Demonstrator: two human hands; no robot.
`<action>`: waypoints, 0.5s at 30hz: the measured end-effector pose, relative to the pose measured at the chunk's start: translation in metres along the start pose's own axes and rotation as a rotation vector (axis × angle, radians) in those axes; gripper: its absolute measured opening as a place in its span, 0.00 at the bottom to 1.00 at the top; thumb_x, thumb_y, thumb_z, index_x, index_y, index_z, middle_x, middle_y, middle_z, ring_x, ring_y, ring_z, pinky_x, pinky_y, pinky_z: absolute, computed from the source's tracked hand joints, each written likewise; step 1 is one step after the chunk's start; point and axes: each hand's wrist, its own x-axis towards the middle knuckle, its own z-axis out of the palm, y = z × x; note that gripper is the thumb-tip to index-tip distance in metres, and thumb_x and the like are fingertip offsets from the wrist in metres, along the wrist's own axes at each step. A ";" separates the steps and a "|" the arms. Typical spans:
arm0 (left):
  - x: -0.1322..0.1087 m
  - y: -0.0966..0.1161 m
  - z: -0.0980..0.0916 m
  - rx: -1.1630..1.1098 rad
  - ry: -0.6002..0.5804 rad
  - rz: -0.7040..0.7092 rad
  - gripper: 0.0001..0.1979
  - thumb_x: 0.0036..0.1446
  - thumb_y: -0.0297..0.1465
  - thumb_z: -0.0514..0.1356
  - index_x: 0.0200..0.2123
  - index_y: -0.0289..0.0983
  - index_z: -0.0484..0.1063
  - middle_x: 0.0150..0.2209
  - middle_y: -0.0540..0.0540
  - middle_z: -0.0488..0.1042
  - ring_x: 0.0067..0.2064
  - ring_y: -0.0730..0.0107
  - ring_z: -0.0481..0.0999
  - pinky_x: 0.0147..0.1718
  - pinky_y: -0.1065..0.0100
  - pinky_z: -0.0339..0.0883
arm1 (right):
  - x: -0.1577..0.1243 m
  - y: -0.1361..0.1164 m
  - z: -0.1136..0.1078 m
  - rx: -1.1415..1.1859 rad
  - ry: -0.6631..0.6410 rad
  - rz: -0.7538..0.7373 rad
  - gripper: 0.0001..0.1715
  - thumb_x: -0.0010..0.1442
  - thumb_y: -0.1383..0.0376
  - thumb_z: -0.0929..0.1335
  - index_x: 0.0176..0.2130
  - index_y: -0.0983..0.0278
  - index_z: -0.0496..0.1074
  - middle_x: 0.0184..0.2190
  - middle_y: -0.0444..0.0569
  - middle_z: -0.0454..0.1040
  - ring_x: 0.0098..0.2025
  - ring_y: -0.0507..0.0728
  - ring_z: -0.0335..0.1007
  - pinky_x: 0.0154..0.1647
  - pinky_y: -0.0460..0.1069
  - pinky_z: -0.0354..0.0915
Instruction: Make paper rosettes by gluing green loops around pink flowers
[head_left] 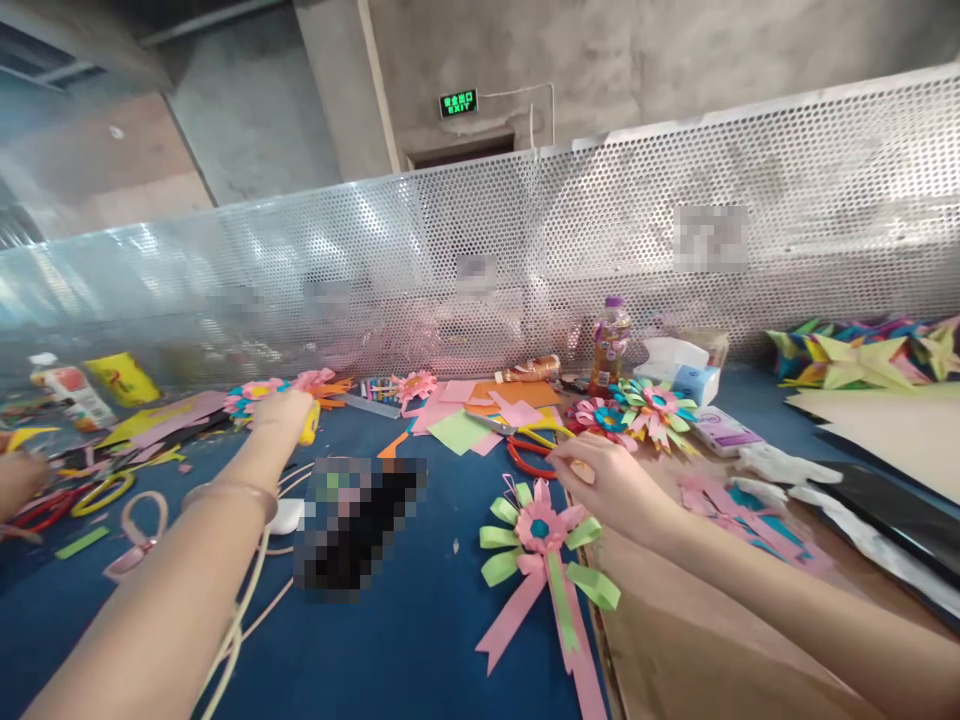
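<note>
My left hand [283,415] is stretched far forward over the blue table [390,640], its fingers wrapped round a small yellow thing [310,425] that I cannot name. A bracelet [232,492] sits on that wrist. My right hand [600,475] rests curled at the edge of a brown cardboard sheet [675,640], fingers bent together, touching the red-handled scissors [529,455]. Just left of it lies a paper rosette [540,530] with a pink centre, green loops and pink ribbon tails.
Several paper flowers [637,410], coloured paper sheets [480,415], a drink bottle [611,345] and a tissue pack [686,375] crowd the far table. A perforated metal screen [525,240] stands behind. Folded paper stars [862,360] lie far right. Another person's hand [19,485] shows at the left edge.
</note>
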 end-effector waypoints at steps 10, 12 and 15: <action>-0.050 0.136 0.022 -0.498 0.364 0.080 0.12 0.49 0.31 0.63 0.34 0.36 0.62 0.38 0.41 0.71 0.44 0.56 0.73 0.45 0.57 0.65 | 0.057 -0.038 0.031 0.783 -0.310 0.309 0.14 0.55 0.57 0.66 0.29 0.65 0.74 0.28 0.50 0.76 0.28 0.54 0.70 0.27 0.47 0.64; -0.072 0.165 0.031 -0.645 0.373 0.089 0.14 0.52 0.36 0.61 0.37 0.36 0.62 0.36 0.43 0.71 0.39 0.61 0.74 0.40 0.61 0.68 | 0.072 -0.043 0.043 0.844 -0.253 0.362 0.21 0.57 0.51 0.63 0.37 0.65 0.73 0.38 0.54 0.76 0.33 0.55 0.72 0.29 0.48 0.66; -0.113 0.197 0.040 -0.839 0.329 0.127 0.15 0.55 0.40 0.58 0.39 0.35 0.64 0.35 0.44 0.73 0.37 0.66 0.75 0.36 0.65 0.69 | 0.087 -0.051 0.054 1.088 -0.168 0.344 0.24 0.56 0.48 0.63 0.41 0.63 0.72 0.42 0.51 0.75 0.40 0.54 0.71 0.36 0.48 0.67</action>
